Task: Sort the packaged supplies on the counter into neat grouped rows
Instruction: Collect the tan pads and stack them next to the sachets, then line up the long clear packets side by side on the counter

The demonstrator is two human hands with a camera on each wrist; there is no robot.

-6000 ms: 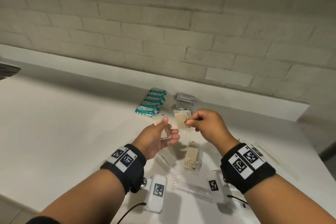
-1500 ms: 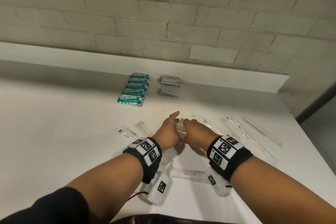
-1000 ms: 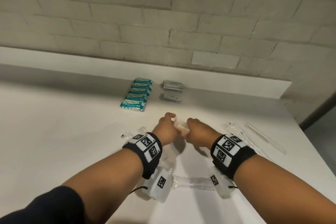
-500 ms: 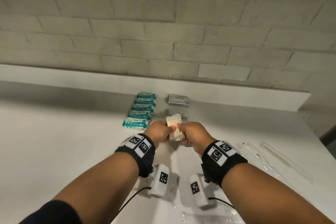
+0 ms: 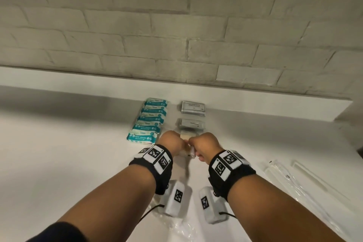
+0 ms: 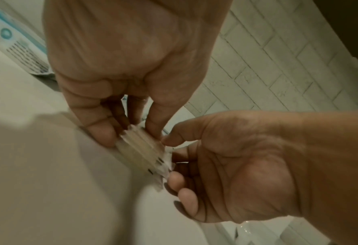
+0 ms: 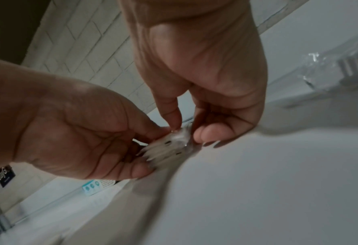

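Both hands meet over the white counter [image 5: 59, 163], in front of the grey sachets. Between them is a small stack of clear-wrapped beige packets [image 5: 185, 135], held on edge. My left hand [image 5: 173, 144] pinches one side of the stack [image 6: 140, 147] with thumb and fingers. My right hand [image 5: 203, 143] pinches the crinkled wrapper ends [image 7: 180, 136] on the other side. The stack is at or just above the counter; I cannot tell whether it touches. A row of teal wipe packs [image 5: 149, 122] lies to the left of the grey sachets [image 5: 193, 107].
Long clear-wrapped packets [image 5: 294, 179] lie at the right of the counter, and more clear wrappers [image 5: 176, 228] sit near its front edge below my wrists. A raised ledge [image 5: 255, 104] and a brick wall close the back. The counter's left half is bare.
Both hands gathered the beige packets into one stack, carried it away from me to the grey sachet column, and now hold it lower, just in front of the nearer sachet.
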